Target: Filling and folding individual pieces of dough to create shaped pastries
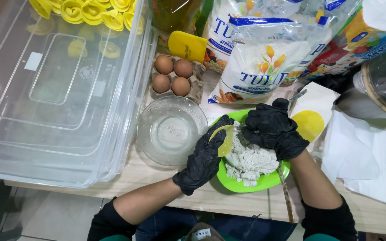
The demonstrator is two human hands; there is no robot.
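Note:
A green plate [237, 184] near the table's front edge holds a crumbly white filling [251, 161]. My left hand [205, 156], in a black glove, holds a thin yellow dough sheet [225, 139] over the plate's left side. My right hand [273, 127], also gloved in black, is closed on a pinch of the white filling at the top of the heap, close to the dough sheet.
An empty glass bowl [171, 130] sits left of the plate. Behind it are an egg carton [195, 85] with several brown eggs and flour bags [264, 58]. Big clear plastic bins [54, 89] fill the left. A yellow dough round [309, 125], white paper [363, 156] and a wooden stick [286, 193] lie right.

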